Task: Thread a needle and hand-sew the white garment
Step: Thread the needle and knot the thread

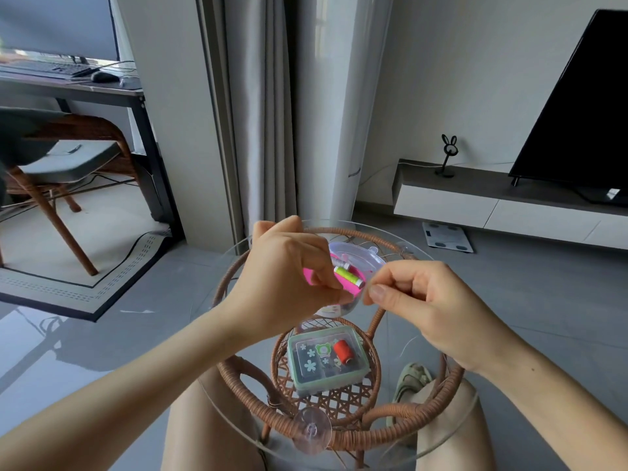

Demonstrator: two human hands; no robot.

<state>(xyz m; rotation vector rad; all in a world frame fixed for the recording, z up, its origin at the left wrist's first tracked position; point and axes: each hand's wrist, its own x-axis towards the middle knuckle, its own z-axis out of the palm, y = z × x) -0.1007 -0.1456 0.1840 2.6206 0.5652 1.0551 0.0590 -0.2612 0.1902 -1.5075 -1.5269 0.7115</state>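
L hand (289, 283): my fingers curled in, thumb + forefinger pressed tip to tip, pinching sth too thin to make out, prob. the needle or thread end. Can't tell which.
R hand (418, 300): also curled, thumb + forefinger nipped together just beside the L fingertips; a fine thread (409, 345) seems to trail down below the wrist, faint.
Gap betw. hands: v. small, tips near but not touching.
Round clear box (353, 266): on the glass top right behind my fingertips, lid open, pink inside, w/ a yellow-green spool (348, 275) lying in it.
Green kit box (328, 360): on the woven lower shelf, under the glass, lid shut, red spool (341, 351) seen through it.
Table (339, 433): rattan frame, glass top, betw. my knees.
White garment: not seen in this view.
TV (581, 113): far right, on low unit, screen dark.
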